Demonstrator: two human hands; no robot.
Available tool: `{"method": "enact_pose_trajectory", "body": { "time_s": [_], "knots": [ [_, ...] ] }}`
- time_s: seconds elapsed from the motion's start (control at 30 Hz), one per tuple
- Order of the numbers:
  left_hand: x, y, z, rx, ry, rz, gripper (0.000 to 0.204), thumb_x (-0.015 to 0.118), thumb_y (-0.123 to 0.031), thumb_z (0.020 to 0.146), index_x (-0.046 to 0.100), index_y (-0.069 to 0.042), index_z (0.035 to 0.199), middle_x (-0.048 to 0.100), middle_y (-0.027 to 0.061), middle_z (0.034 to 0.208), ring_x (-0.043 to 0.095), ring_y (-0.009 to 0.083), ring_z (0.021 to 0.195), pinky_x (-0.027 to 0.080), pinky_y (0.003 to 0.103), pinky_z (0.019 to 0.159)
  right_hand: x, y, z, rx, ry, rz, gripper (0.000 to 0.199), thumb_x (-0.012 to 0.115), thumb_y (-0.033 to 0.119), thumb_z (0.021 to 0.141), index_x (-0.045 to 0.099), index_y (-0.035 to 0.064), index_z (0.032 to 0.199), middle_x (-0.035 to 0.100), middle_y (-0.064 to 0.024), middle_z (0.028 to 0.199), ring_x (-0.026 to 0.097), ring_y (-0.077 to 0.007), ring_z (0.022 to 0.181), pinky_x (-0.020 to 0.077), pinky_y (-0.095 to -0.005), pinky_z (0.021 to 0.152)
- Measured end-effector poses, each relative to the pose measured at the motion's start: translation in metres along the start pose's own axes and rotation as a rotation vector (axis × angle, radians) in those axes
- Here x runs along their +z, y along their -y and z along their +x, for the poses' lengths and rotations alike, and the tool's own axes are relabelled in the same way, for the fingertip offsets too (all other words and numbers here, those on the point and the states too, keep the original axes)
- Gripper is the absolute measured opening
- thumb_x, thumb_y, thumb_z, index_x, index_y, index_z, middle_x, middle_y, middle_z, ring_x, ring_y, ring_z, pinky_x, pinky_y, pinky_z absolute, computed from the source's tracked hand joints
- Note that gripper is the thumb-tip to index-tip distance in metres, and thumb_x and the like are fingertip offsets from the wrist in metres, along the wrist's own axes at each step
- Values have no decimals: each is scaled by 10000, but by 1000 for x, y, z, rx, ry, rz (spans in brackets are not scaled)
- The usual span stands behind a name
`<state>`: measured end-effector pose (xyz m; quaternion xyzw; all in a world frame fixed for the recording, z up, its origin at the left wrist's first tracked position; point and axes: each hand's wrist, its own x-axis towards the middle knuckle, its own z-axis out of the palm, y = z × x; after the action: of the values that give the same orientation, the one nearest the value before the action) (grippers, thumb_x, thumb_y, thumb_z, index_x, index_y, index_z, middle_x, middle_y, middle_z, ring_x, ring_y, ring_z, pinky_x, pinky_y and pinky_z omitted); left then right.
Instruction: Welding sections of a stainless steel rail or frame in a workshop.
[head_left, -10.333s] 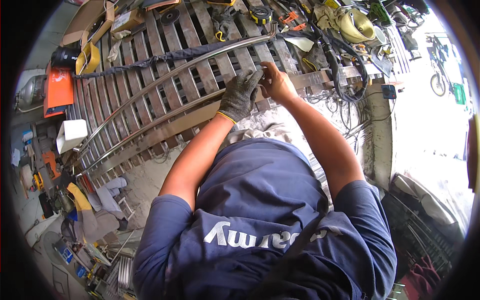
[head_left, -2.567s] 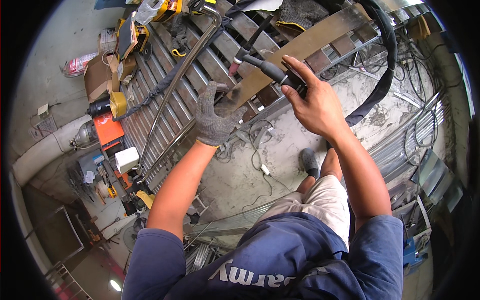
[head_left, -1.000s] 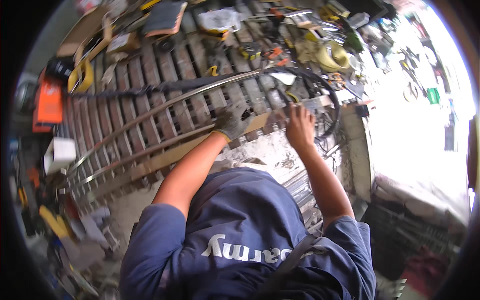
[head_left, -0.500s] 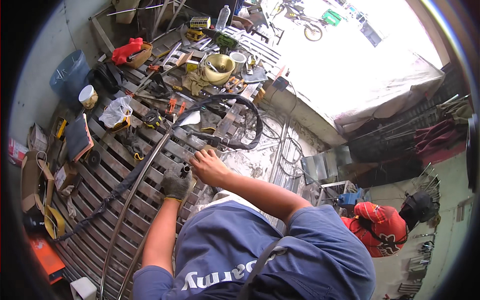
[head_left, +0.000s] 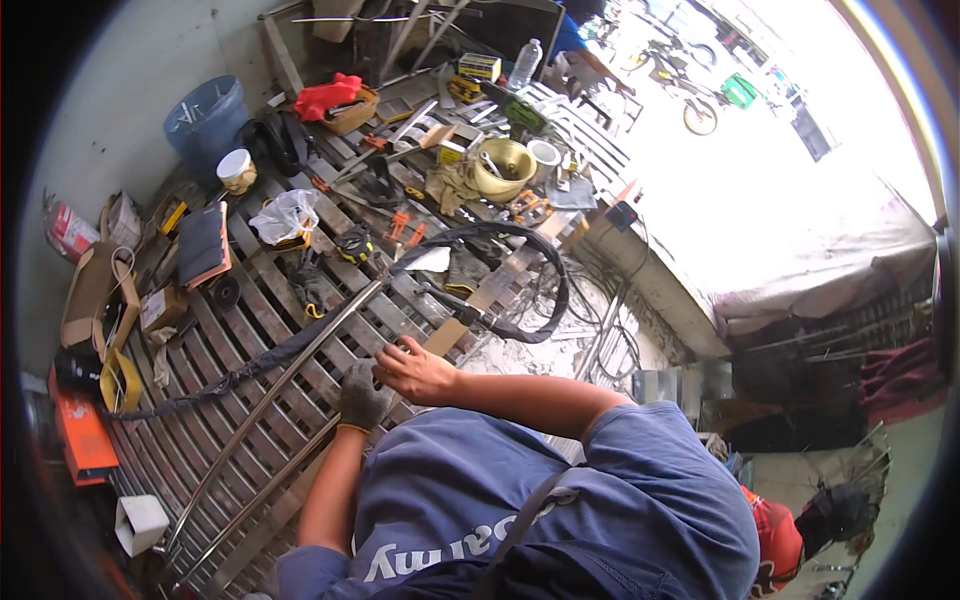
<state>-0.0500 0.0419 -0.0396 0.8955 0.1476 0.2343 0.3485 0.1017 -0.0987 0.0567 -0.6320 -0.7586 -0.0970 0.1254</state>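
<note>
Left hand [head_left: 365, 395]: gloved, curled at the end of the lower metal tube [head_left: 285, 472]; its grip is hidden.
Right hand [head_left: 415, 372]: bare, fingers bent toward the glove; I cannot tell whether they pinch anything.
Tubes: the lower one and the upper metal tube [head_left: 345, 319] lie aslant across the slatted desk [head_left: 235, 345], left of the hands.
Slip risk: a slack grip might let the lower tube roll on the slats.
Gap risk: any small part let go could fall between slats.
Snag risk: the dark hose [head_left: 562, 285] loops past the desk edge; a swinging right forearm might catch it.
Desk top: crowded far end, with a cream bucket [head_left: 503, 170] and clear bottle [head_left: 525, 65].
Room: pale wall, motorcycle [head_left: 690, 85] in the bright opening, someone's red sleeve [head_left: 772, 530] at lower right.
</note>
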Motion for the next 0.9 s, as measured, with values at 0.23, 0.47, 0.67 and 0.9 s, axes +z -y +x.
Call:
{"method": "enact_pose_trajectory", "body": {
  "time_s": [0.23,0.47,0.67,0.9],
  "knots": [
    [-83,4,-106,-198,-125,319,290,766,-212,888,677,-47,1110,673,184,1090,625,414,1068,486,545,957,48,31,60,-298,322,266,385,658,301,977,653,79,1292,632,-110,1226,591,-269,1201,466,-461,999],
    [-155,-16,-221,-646,-402,700,479,752,-300,901,656,-56,1302,589,199,1370,532,459,1282,429,599,1100,88,79,90,-200,576,409,531,715,441,1002,631,72,1375,646,-180,1322,609,-367,1278,490,-528,1029],
    [-166,-4,-280,-649,-437,662,562,724,-359,905,632,-31,1352,583,216,1413,561,460,1279,446,573,1100,93,107,115,32,596,297,548,637,538,1023,616,63,1296,715,-223,1264,636,-429,1254,460,-593,1051],
    [-181,-10,-274,-688,-351,548,600,735,-322,921,608,-15,1420,599,244,1422,538,422,1368,450,537,1129,85,121,123,141,694,185,683,597,607,1024,584,-24,1286,740,-288,1187,652,-453,1233,412,-598,1082]
  ]
}}
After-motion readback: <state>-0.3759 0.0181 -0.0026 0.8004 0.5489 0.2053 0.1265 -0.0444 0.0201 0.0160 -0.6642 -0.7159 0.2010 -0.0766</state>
